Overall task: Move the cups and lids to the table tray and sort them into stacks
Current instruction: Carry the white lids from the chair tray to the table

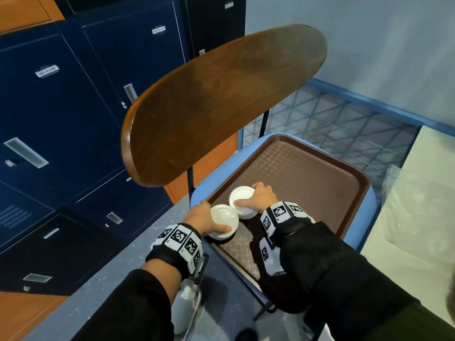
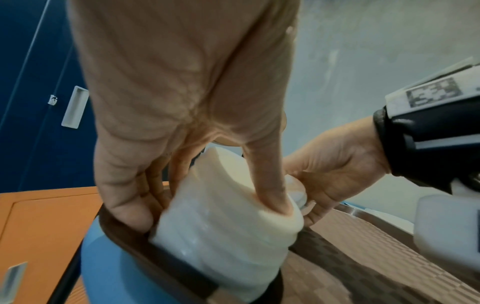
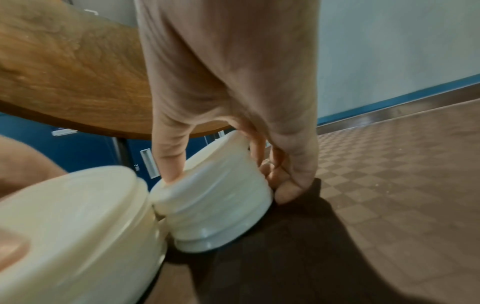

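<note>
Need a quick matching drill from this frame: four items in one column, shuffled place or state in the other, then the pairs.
Items
1. left hand
2. right hand
3. tray
4. chair backrest

Place or state
A. brown, checkered, lying on the blue chair seat
B. grips the lid stack nearer the tray's corner
C. wooden, upright behind the tray
D. grips the lid stack farther in on the tray

Pairs: 1-B, 2-D, 3-A, 4-C

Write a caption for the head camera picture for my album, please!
Two hands, left hand and right hand, each grip a stack of white lids on a brown tray.
</note>
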